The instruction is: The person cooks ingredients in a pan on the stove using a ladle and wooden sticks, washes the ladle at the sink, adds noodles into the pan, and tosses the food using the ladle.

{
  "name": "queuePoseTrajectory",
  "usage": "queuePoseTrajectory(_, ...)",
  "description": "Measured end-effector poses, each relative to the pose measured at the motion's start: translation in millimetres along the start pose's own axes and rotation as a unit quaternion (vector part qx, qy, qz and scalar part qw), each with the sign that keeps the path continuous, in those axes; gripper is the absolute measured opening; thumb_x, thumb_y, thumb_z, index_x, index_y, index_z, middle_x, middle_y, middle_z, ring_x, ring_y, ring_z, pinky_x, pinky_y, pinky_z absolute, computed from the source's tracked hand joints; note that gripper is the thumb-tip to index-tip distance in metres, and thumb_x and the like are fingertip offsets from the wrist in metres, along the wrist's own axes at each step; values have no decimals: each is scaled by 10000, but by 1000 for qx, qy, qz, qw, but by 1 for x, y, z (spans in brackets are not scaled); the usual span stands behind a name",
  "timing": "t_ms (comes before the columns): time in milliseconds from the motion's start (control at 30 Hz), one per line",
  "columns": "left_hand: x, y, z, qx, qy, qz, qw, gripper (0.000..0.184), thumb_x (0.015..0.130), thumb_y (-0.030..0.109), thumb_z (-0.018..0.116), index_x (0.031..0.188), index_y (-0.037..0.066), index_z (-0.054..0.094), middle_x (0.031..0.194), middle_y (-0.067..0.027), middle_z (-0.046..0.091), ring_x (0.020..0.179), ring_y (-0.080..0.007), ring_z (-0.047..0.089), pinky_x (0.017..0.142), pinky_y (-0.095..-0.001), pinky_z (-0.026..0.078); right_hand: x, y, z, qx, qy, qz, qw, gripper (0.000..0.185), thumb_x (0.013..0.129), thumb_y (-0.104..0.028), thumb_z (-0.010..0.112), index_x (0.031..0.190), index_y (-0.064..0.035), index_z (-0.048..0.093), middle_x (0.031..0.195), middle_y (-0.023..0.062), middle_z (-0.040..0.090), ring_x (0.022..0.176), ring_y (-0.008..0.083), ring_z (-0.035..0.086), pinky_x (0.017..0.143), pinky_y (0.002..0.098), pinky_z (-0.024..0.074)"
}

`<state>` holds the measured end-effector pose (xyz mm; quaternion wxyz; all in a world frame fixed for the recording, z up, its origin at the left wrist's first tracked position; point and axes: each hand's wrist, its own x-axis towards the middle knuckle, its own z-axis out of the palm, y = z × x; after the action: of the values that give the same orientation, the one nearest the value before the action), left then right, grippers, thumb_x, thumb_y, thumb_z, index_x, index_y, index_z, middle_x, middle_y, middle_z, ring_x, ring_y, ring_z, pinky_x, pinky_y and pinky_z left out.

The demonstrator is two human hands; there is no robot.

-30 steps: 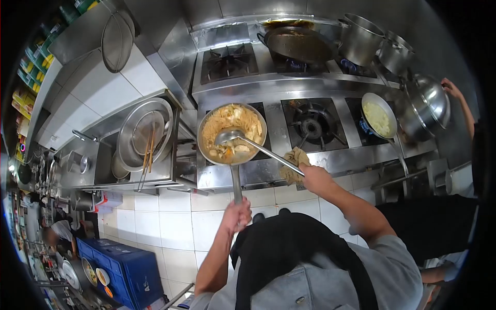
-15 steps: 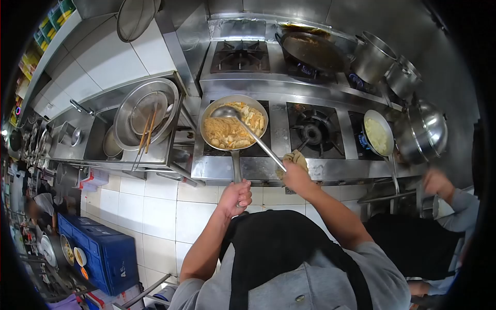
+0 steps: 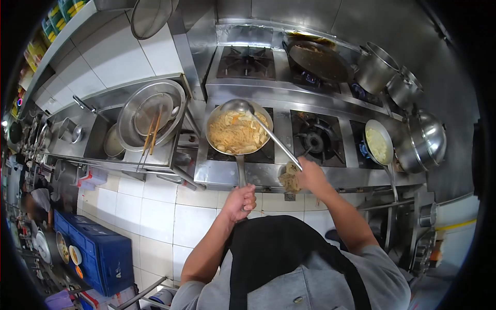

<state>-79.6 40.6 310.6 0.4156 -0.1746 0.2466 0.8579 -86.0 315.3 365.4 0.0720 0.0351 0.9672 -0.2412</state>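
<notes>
My left hand [image 3: 239,202] is wrapped round the handle of a frying pan [image 3: 241,170], which sits over the front left burner. Noodle-like food with pale pieces [image 3: 236,135] fills the pan. In my right hand [image 3: 311,177] is the handle of a long metal ladle [image 3: 279,142]; its bowl is at the pan's far edge, above the food. A brown crumpled cloth [image 3: 290,179] lies at the stove's front edge, beside and partly behind my right hand.
To the right is a smaller pan of pale food [image 3: 378,144] beside a large domed pot [image 3: 421,140]. A dark wok [image 3: 319,59] and tall pots [image 3: 377,67] stand behind. Left, a metal basin [image 3: 150,116] holds a strainer and chopsticks. A person [image 3: 40,201] is far left.
The ladle's bowl has moved from the middle of the food to the pan's far edge. The food looks more spread out. The co-worker at the right has left the view. The view has shifted.
</notes>
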Motion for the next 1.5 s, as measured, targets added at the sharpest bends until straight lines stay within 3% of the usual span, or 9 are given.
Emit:
queuePoseTrajectory(200, -2, -2, 6, -5, 4, -2, 1000, 204, 945, 119, 510, 763, 146, 424, 558, 66, 299, 417, -53, 303, 353, -213, 245, 7, 15, 19, -9, 44, 10, 999, 224, 750, -84, 547, 947, 16, 517, 805, 286, 607, 857, 456, 592, 730, 514, 461)
queuePoseTrajectory(400, 0, -5, 4, -1, 16, 1, 1000, 208, 939, 127, 522, 759, 144, 419, 558, 67, 301, 413, -55, 302, 352, -217, 241, -53, -18, 14, 131, -43, 26, 990, 222, 738, -111, 569, 891, 40, 515, 731, 251, 588, 727, 429, 594, 666, 452, 477)
queuePoseTrajectory(500, 0, -4, 5, -7, 20, -2, 1000, 189, 924, 108, 541, 782, 140, 421, 551, 69, 294, 412, -58, 288, 355, -222, 227, -60, -35, -4, 211, -99, 181, 955, 220, 735, -97, 570, 883, 52, 508, 695, 243, 573, 689, 414, 583, 633, 443, 463)
queuePoseTrajectory(567, -1, -5, 5, -10, 26, -8, 1000, 177, 910, 89, 558, 806, 137, 423, 543, 71, 285, 413, -61, 275, 358, -226, 216, -50, -10, 11, 67, 28, 18, 997, 222, 744, -91, 550, 907, 54, 505, 724, 245, 591, 717, 412, 595, 641, 449, 463)
queuePoseTrajectory(867, 0, -5, 3, -12, 2, 6, 1000, 207, 931, 109, 527, 758, 144, 418, 560, 64, 318, 413, -49, 303, 349, -213, 235, -61, -9, 41, 80, 1, 17, 997, 214, 753, -101, 520, 909, 42, 488, 759, 245, 599, 706, 393, 611, 648, 456, 480)
queuePoseTrajectory(1000, -2, -5, 5, -10, 3, 10, 1000, 218, 932, 111, 532, 746, 145, 424, 559, 67, 321, 414, -46, 303, 347, -210, 240, -84, -45, -9, 165, -139, 181, 960, 221, 746, -111, 537, 887, 54, 490, 797, 270, 588, 800, 437, 584, 718, 461, 466)
queuePoseTrajectory(1133, -2, -4, 5, 8, 3, 11, 1000, 240, 945, 131, 520, 729, 146, 416, 558, 66, 314, 417, -45, 298, 346, -215, 236, -88, -50, -26, 203, -169, 220, 939, 231, 742, -113, 551, 889, 52, 487, 825, 267, 588, 834, 425, 584, 730, 454, 466)
queuePoseTrajectory(1200, -2, -5, 3, 5, 4, 2, 1000, 247, 952, 140, 507, 723, 149, 413, 551, 66, 308, 410, -46, 291, 343, -213, 233, -84, -20, -1, 64, -61, 40, 995, 199, 757, -88, 551, 890, 45, 483, 695, 154, 569, 633, 242, 591, 595, 391, 474)
queuePoseTrajectory(1500, 4, -2, -9, 11, -16, -29, 999, 369, 966, 188, 467, 619, 166, 345, 500, 64, 274, 359, -59, 259, 306, -220, 242, -106, -15, -18, 78, -83, 25, 993, 194, 766, -68, 516, 941, 13, 501, 841, 233, 604, 856, 412, 598, 742, 496, 458)
